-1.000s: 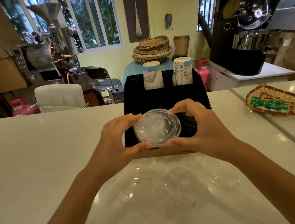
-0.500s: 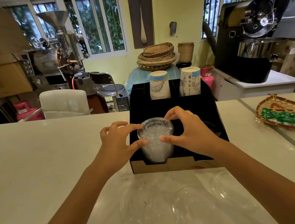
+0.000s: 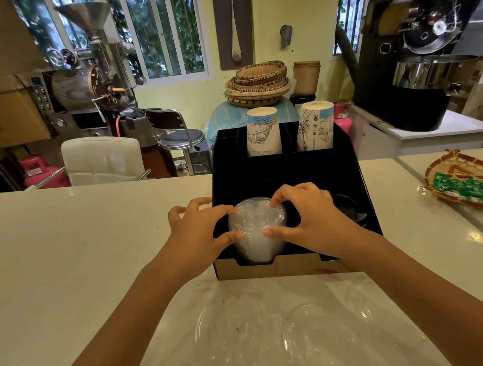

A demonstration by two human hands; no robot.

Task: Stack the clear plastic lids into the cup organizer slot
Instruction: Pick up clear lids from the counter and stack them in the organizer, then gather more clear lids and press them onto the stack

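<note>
Black cup organizer [image 3: 285, 173] stands on the pale worktop [image 3: 94, 237], cardboard front edge toward the wearer. A stack of clear plastic lids [image 3: 257, 227] sits in the front left slot, its top lid level with the slot rim and its lower part visible through the cut-out in the front wall. The left hand [image 3: 198, 232] grips the stack from the left, thumb on the near side and forefinger on the far rim; the right hand [image 3: 309, 218] mirrors it from the right. Both hands are curled and pinching the top of the stack. The front right slot [image 3: 347, 206] holds something dark that cannot be identified. Two printed paper cups [image 3: 262, 132] stand upside down in the rear compartments. A clear plastic bag [image 3: 275, 330] lies on the worktop in front of the organizer. A woven tray [image 3: 471, 182] with green packets rests well apart at right.
</note>
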